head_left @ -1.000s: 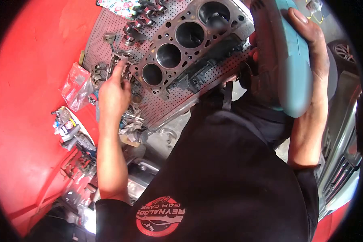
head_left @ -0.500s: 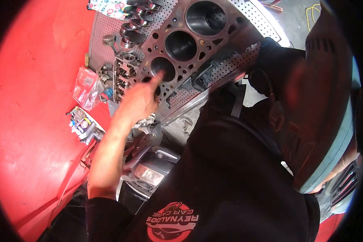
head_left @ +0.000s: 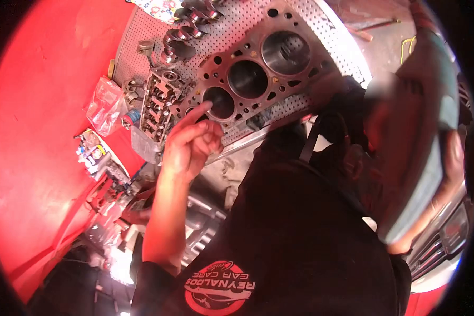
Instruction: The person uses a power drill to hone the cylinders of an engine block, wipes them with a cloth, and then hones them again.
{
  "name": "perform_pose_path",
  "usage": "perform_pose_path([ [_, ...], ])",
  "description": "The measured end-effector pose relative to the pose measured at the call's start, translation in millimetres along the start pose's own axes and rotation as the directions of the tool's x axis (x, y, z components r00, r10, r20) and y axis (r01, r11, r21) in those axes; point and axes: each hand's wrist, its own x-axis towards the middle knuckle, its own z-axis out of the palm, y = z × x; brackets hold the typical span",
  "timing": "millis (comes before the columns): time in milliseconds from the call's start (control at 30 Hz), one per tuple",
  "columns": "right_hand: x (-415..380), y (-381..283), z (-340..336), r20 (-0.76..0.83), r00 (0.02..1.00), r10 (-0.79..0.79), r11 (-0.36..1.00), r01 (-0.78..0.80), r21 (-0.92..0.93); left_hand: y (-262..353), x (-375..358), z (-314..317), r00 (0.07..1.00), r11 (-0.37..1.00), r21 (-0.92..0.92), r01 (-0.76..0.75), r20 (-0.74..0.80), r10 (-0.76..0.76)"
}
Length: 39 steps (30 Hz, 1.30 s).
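Note:
My left hand (head_left: 189, 145) is over the near end of a rusty brown engine block (head_left: 266, 71). Its index finger is stretched toward a cylinder bore (head_left: 219, 104), the fingertip overlapping the rim in this view. The other fingers curl loosely with nothing in them. At the right edge, my right hand (head_left: 453, 158) wraps around a large dark object (head_left: 405, 137) with slots and a grey-green edge; its kind I cannot tell. Beside the block lies a cylinder head (head_left: 157, 102) with its valve gear showing.
A crankshaft (head_left: 181, 39) and a piston with its rod (head_left: 146, 48) lie on the perforated metal tabletop (head_left: 134, 31). A clear plastic bag (head_left: 106, 105) and small packages (head_left: 93, 152) lie to the left along a red surface (head_left: 47, 105). Metal parts stand below my left forearm.
My left hand has drawn back slightly and rolled over, its curled fingers now showing. The index finger still points at the same bore. The whole view has shifted a little.

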Motion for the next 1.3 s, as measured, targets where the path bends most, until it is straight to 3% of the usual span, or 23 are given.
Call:
perform_pose_path([
  [67,0.0,-2.5,-0.5,0.012,1.0,-0.022,1.0,0.023,-0.019,-7.2,13.3,0.8,0.998,0.964,-0.265,-0.019,0.057,0.035],
  [200,15.0,-8.5,-10.1,0.094,0.995,-0.042,0.993,0.052,-0.104,-25.3,-2.3,-4.4,0.994,0.967,-0.233,-0.103,0.007,0.108],
  [333,23.8,-6.5,-12.4,0.184,0.977,-0.109,0.982,0.135,-0.133,-27.3,-22.4,-16.1,0.981,0.955,-0.269,-0.126,0.108,0.16],
  [433,17.7,3.7,10.2,0.045,0.983,-0.18,0.973,0.184,-0.141,-26.8,-27.2,-21.5,0.975,0.96,-0.197,-0.201,0.055,0.215],
  [467,17.3,4.6,9.7,0.098,0.987,-0.13,0.98,0.143,-0.14,-27.1,-28.9,-21.8,0.975,0.965,-0.155,-0.213,0.027,0.22],
  [600,21.5,10.8,9.8,0.144,0.979,-0.148,0.967,0.173,-0.187,-34.3,-24.1,-13.5,0.968,0.958,-0.25,-0.144,0.164,0.189],
  [667,22.6,13.2,16.3,0.079,0.975,-0.21,0.961,0.22,-0.164,-44.0,-3.6,-6.2,0.958,0.913,-0.4,-0.077,0.225,0.179],
  [700,24.0,12.6,15.5,0.127,0.97,-0.207,0.954,0.229,-0.194,-47.9,8.9,-2.6,0.949,0.883,-0.468,-0.039,0.26,0.18],
  [767,29.0,9.2,9.1,0.217,0.955,-0.202,0.935,0.254,-0.247,-48.8,25.6,6.9,0.932,0.828,-0.559,-0.036,0.281,0.231],
  [867,35.0,9.5,3.6,0.221,0.957,-0.185,0.94,0.238,-0.243,-47.1,37.7,14.6,0.905,0.766,-0.642,-0.029,0.309,0.294],
  [1300,34.9,16.5,16.8,0.217,0.959,-0.18,0.923,0.241,-0.3,-50.7,40.3,23.4,0.874,0.688,-0.725,-0.028,0.316,0.368],
])
